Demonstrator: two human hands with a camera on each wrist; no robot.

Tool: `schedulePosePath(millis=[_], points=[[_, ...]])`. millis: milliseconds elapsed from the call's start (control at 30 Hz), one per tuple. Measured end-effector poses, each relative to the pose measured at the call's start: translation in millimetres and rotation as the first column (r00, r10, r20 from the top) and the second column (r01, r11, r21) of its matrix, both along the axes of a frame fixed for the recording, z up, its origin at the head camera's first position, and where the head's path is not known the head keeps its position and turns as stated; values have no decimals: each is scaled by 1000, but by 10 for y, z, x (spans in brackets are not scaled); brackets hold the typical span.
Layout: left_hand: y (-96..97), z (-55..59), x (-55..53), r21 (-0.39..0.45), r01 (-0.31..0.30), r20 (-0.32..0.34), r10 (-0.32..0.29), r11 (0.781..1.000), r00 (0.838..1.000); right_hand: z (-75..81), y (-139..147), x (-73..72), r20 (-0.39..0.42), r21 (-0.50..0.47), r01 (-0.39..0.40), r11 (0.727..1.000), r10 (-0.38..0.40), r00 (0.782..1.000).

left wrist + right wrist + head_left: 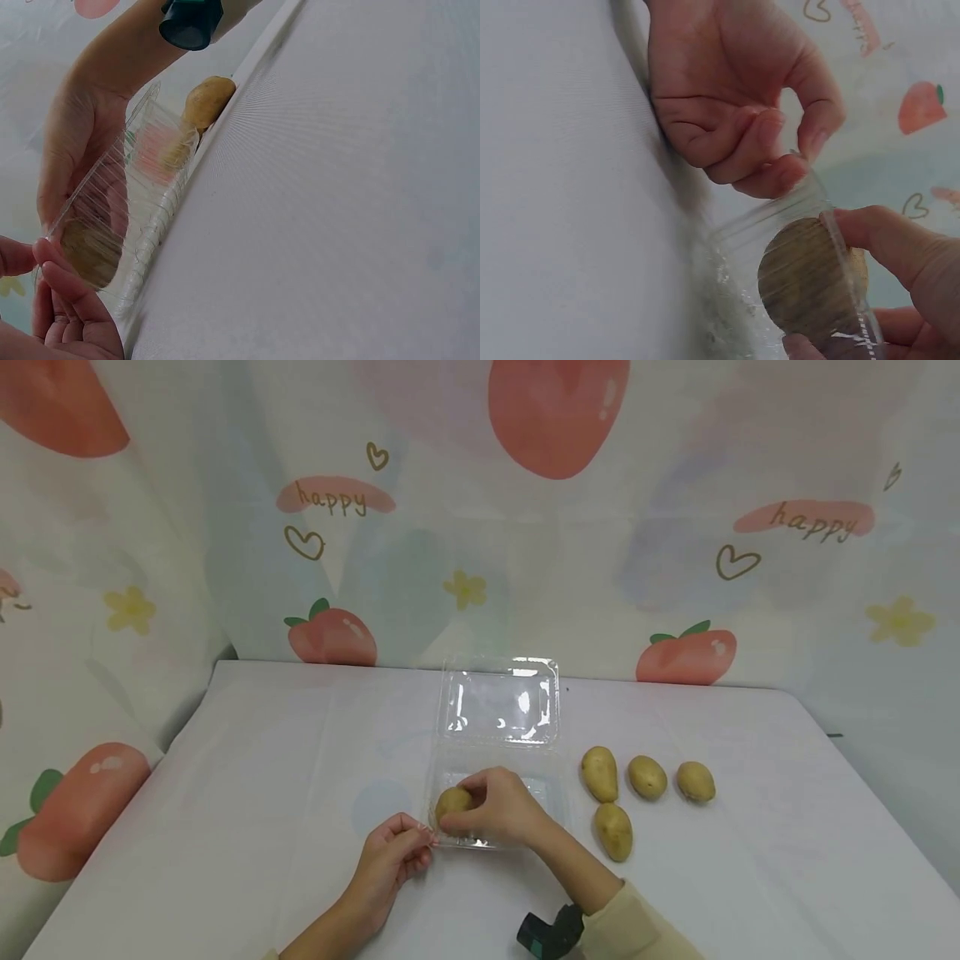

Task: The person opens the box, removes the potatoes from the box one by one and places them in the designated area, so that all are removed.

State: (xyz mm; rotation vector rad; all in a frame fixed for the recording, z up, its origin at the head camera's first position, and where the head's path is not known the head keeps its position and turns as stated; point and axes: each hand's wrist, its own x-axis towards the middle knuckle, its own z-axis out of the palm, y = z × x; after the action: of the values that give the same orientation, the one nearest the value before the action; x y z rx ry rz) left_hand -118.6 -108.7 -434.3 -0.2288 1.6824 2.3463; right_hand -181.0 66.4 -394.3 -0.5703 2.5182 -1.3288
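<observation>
A clear plastic clamshell box point(480, 846) lies on the table with its lid point(498, 706) folded back. My right hand point(501, 806) reaches into the base and grips a potato point(453, 803) between thumb and fingers, at the box's left front corner. That potato point(806, 277) shows through the ribbed side wall in the right wrist view. My left hand point(393, 856) pinches the rim at the same corner with thumb and forefinger point(71, 289); its other fingers are curled.
To the right of the box lie several loose potatoes, among them one near the front point(613, 832) and one farthest right point(695, 782). A dark wrist device point(551, 933) sits by the right sleeve. A printed curtain point(480, 527) hangs behind the white table point(285, 793).
</observation>
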Motion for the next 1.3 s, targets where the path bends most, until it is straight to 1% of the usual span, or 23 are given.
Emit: schedulePosePath(millis=[133, 233, 433, 600, 700, 800, 1000, 1133, 1233, 1300], points=[[0, -4, -8, -11, -4, 6, 4, 1000, 1000, 94, 102, -22, 31, -86, 39, 996, -36, 999], [1, -1, -11, -21, -7, 14, 7, 1000, 1000, 175, 206, -24, 35, -130, 74, 989, -70, 997], [2, 4, -9, -31, -12, 21, 13, 999, 1000, 276, 373, -12, 1, -149, 124, 981, -125, 992], [3, 3, -9, -34, -18, 21, 19, 999, 1000, 320, 516, 10, 18, -176, 152, 973, -151, 988], [6, -2, -13, -35, -10, 18, 10, 999, 1000, 354, 613, 31, 54, -172, 201, 964, -195, 979], [3, 2, -14, -35, -4, 17, 5, 999, 1000, 373, 699, 50, 65, -156, 255, 954, -247, 967], [1, 17, -7, -40, -12, 15, 12, 999, 1000, 373, 840, 78, 34, -167, 237, 957, -234, 972], [5, 13, -7, -36, -8, 13, 8, 999, 1000, 387, 938, 98, 24, -157, 253, 955, -252, 967], [7, 8, -6, -35, -5, 18, 5, 999, 1000, 402, 1017, 107, 7, -124, 271, 954, -272, 962], [8, 7, -6, -40, -3, 17, 3, 999, 1000, 409, 1068, 113, -9, -70, 303, 950, -304, 953]])
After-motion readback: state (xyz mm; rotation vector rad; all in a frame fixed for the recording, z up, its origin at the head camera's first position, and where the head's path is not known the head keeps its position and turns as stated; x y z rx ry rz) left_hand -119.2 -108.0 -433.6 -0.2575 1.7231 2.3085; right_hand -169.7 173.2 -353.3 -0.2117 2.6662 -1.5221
